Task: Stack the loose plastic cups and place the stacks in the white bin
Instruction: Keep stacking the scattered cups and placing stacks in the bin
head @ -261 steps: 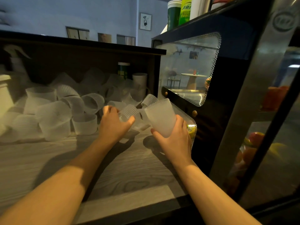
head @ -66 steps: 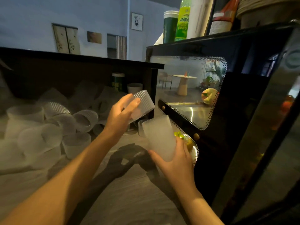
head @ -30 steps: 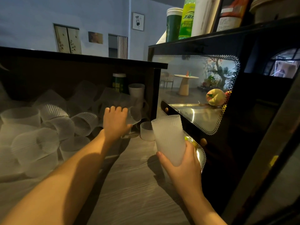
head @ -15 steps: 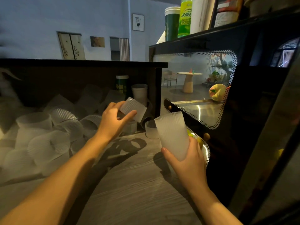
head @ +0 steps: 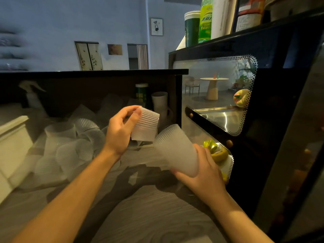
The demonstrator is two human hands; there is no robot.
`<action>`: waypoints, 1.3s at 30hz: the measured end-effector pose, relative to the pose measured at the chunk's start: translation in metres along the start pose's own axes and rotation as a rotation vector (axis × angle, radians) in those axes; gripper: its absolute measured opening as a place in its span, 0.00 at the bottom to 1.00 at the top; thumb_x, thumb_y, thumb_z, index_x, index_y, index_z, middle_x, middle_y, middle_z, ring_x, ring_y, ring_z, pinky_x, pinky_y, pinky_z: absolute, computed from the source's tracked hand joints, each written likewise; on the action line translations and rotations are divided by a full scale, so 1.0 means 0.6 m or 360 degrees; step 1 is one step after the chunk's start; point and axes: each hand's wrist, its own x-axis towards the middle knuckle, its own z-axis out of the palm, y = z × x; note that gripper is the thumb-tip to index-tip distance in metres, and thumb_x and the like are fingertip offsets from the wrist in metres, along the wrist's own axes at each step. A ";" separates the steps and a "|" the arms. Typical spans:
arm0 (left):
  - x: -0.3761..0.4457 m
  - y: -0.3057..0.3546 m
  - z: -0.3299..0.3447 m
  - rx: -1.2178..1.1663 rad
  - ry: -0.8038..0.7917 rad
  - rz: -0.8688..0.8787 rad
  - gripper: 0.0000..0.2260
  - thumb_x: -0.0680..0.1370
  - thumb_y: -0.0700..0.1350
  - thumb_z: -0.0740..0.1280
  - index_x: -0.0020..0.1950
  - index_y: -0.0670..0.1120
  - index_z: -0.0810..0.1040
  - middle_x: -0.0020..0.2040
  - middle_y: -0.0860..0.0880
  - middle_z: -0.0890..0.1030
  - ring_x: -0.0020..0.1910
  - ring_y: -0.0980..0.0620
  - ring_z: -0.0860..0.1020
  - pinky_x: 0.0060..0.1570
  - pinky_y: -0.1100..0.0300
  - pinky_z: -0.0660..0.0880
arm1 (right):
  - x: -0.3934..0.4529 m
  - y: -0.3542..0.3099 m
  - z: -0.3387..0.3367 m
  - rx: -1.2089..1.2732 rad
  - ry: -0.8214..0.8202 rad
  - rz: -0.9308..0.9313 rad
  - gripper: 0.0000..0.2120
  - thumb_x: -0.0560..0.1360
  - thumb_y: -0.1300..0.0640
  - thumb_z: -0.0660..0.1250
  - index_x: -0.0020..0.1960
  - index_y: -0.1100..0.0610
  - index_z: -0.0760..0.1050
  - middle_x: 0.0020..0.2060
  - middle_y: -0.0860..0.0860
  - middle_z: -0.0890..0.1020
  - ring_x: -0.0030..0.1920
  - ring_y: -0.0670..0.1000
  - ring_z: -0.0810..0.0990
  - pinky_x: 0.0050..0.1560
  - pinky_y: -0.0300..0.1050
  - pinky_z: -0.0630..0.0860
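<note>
The left hand (head: 121,132) holds a single ribbed translucent plastic cup (head: 145,126) in the air above the grey wood-grain counter (head: 149,216) — thumb and curled fingers pinch its side wall, and the wider end points up and to the right. The right hand (head: 203,174) grips the base of a nested stack of frosted translucent cups (head: 177,151), fingers wrapped round it; the stack is tilted, its open mouth turned up and left toward the single cup. The cup's lower end sits just beside the stack's rim; contact cannot be confirmed.

Behind and left of the hands, a heap of loose ribbed plastic cups (head: 70,142) lies on the counter, some upright, some on their sides. The corner of a white rectangular bin (head: 12,135) shows at the left edge, just beside the heap. To the right stands a black glass-fronted display case (head: 263,106) — yellow fruit is visible inside on its lower shelf.
</note>
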 end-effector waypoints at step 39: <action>0.065 -0.193 0.162 0.0899 -0.0353 -0.0618 0.37 0.73 0.56 0.74 0.76 0.47 0.62 0.72 0.44 0.70 0.69 0.44 0.70 0.65 0.47 0.72 | 0.015 0.028 0.005 0.0194 0.0405 0.0549 0.41 0.58 0.24 0.61 0.62 0.49 0.65 0.51 0.44 0.71 0.51 0.46 0.74 0.43 0.44 0.78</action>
